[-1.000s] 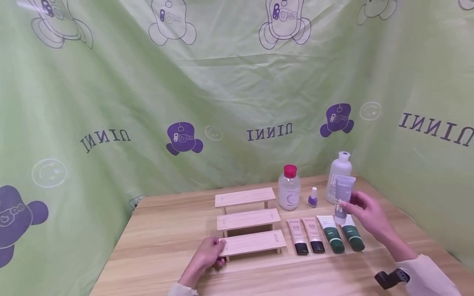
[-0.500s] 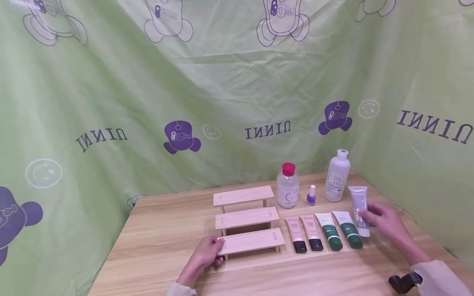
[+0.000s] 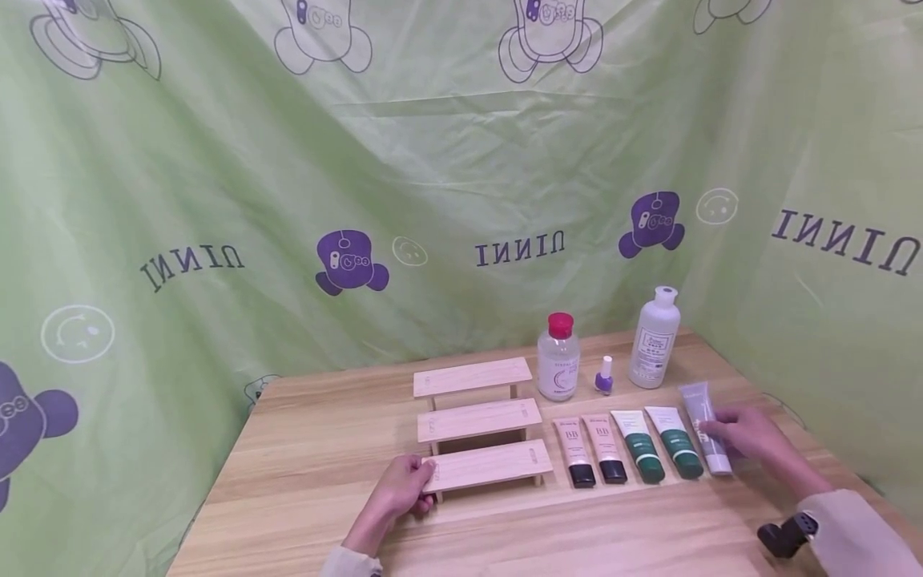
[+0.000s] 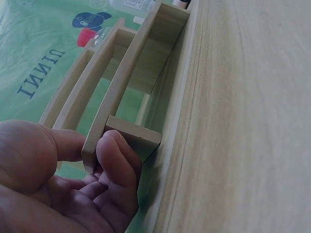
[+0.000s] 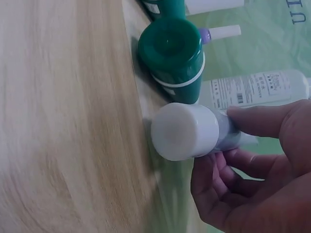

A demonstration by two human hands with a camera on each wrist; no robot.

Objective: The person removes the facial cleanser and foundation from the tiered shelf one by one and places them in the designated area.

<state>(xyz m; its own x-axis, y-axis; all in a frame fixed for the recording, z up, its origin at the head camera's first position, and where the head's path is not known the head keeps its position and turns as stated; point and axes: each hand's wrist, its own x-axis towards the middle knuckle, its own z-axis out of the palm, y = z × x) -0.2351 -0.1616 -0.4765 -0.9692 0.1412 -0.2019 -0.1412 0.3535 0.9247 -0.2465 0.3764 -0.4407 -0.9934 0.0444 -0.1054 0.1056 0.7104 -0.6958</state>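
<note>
My right hand (image 3: 753, 437) pinches a grey-purple squeeze tube (image 3: 705, 429) with a white cap (image 5: 182, 131), laid at the right end of a row of tubes. Beside it lie two white-and-green tubes (image 3: 674, 441), then two pink BB cream tubes (image 3: 604, 449) with black caps. At the front step of a three-tier wooden riser (image 3: 486, 465), my left hand (image 3: 400, 485) grips the left end. In the left wrist view the thumb is on top of that board (image 4: 119, 87) and the curled fingers are beneath, near its leg.
Behind the tubes stand a clear bottle with a red cap (image 3: 558, 361), a small purple nail polish bottle (image 3: 604, 377) and a tall white bottle (image 3: 654, 340). A green printed cloth (image 3: 433, 176) hangs around the wooden table (image 3: 303, 449).
My right hand has carried the grey-purple tube right and down, from upright above the green tubes to lying beside them. The left hand keeps its grip on the riser.
</note>
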